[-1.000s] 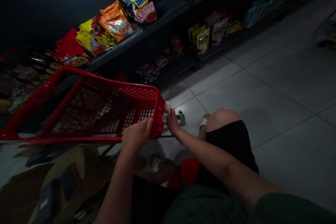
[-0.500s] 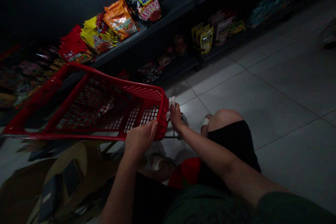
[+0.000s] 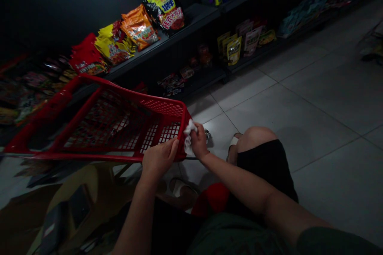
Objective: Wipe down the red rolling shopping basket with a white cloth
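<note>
A red plastic shopping cart (image 3: 140, 97) with a lattice basket stands before me, tilted across the view. My left hand (image 3: 159, 158) grips the rim at its near corner, thumb on top and fingers out of sight behind the edge. At the cart's end wall, my right hand (image 3: 198, 139) is closed on a crumpled white cloth (image 3: 189, 129), which lies against the red plastic. Whether the cloth is fabric or tissue is hard to tell in this dim light.
Dark shelves (image 3: 197, 15) behind the cart carry noodle packets (image 3: 139, 28) and snack pouches (image 3: 234, 51). A yellowish stool (image 3: 86, 179) at lower left holds dark flat objects (image 3: 79, 206). My bent knee (image 3: 256, 138) is right of the cart, over a tiled floor (image 3: 317, 127).
My right hand has moved slightly down and left along the cart's end wall, and more of the white cloth shows. The left hand stays on the rim.
</note>
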`<action>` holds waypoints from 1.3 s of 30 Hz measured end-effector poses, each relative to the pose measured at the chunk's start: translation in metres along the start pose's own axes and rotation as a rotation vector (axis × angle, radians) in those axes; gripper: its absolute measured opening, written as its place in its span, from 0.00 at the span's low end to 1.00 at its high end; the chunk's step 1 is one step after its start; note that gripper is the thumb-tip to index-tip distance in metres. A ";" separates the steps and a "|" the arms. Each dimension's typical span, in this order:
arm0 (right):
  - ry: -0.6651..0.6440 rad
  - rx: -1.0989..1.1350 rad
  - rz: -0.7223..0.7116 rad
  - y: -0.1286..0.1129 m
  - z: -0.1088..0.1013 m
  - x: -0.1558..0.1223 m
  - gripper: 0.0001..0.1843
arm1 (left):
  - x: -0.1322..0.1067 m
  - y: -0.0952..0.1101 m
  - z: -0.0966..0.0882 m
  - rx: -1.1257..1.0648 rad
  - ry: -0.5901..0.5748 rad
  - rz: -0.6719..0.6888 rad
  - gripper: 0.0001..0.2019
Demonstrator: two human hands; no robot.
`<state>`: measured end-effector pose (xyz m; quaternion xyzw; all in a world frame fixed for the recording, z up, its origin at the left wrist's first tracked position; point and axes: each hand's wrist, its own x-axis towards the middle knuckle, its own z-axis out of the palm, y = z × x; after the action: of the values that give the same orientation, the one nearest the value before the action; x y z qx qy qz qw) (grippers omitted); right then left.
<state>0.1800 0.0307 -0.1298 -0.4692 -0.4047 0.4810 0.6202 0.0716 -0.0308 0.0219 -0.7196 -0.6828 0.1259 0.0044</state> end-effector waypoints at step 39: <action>-0.665 -1.124 -0.483 -0.159 -0.076 0.016 0.11 | -0.085 -0.031 0.027 -0.363 0.336 0.557 0.12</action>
<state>0.2898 0.0163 0.0076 -0.4436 -0.8539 0.1652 0.2161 0.0327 -0.1172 0.0162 -0.8776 -0.4617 -0.1208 -0.0456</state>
